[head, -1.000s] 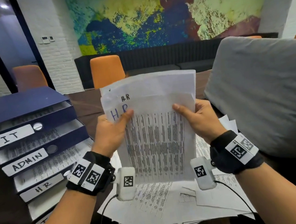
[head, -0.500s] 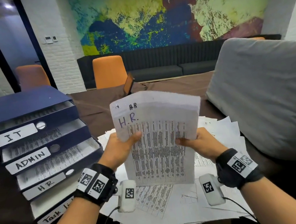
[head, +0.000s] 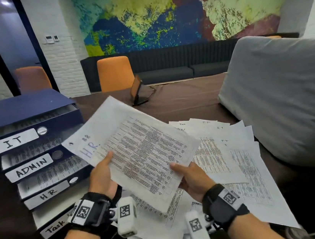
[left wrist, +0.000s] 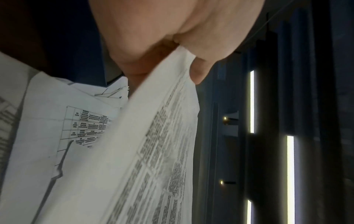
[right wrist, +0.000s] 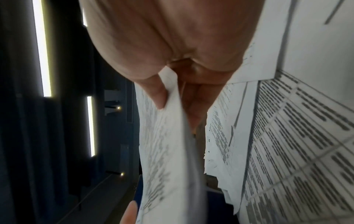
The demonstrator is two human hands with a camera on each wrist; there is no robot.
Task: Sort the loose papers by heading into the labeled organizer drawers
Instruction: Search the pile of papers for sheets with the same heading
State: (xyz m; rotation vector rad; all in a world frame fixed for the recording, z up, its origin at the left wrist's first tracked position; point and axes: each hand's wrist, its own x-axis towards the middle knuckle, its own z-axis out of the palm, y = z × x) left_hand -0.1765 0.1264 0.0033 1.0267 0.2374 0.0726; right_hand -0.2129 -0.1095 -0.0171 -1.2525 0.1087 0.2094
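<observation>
Pinching the HR papers (head: 137, 158) mid-frame, left hand (head: 102, 178) and right hand (head: 192, 177) grip opposite edges; sheets may fan and slip onto the counter pile (head: 238, 160) before reaching the HR drawer (head: 48, 192) at left.

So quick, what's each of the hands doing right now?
Left hand: pinching the white printed paper stack headed "H.R.".
Right hand: gripping the same stack's other edge.
</observation>
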